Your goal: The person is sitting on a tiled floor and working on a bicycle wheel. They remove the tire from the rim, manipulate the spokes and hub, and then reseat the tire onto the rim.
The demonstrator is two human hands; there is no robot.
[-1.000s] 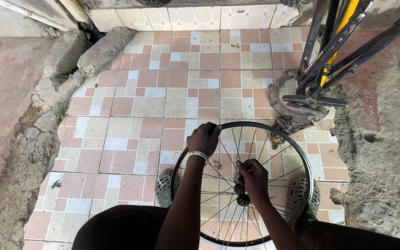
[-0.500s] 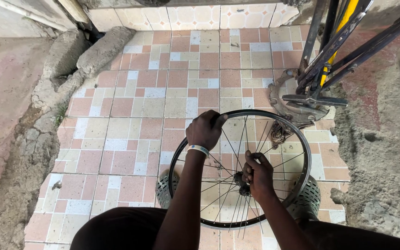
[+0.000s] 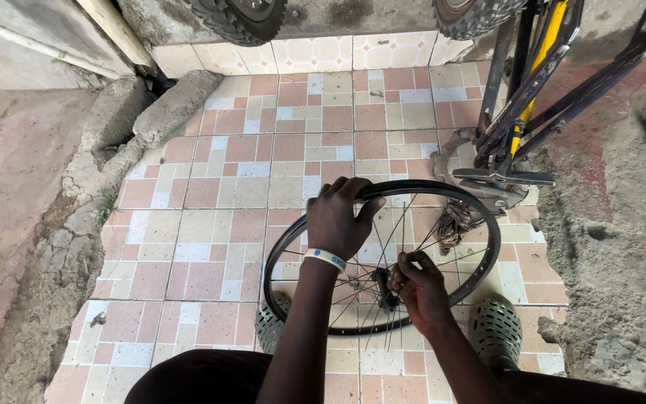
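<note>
Bare black bicycle rim (image 3: 480, 224), spoked and tyreless, lower centre of frame over the tiled floor (image 3: 211, 194). Left hand (image 3: 340, 217) curled over its upper edge, fingers wrapped. Right hand (image 3: 420, 288) lower, at the hub (image 3: 383, 288), fingertips pinching near the axle; exact grip unclear.

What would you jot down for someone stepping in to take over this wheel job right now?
Left hand: gripping the top of the bare wheel rim, holding it tilted above the tiled floor.
Right hand: fingers at the hub, among the spokes.
Bicycle frame stands just beyond, upper right.
Done: the rim carries no tyre.
Left: the hub work in hand; the wheel is off the frame.
</note>
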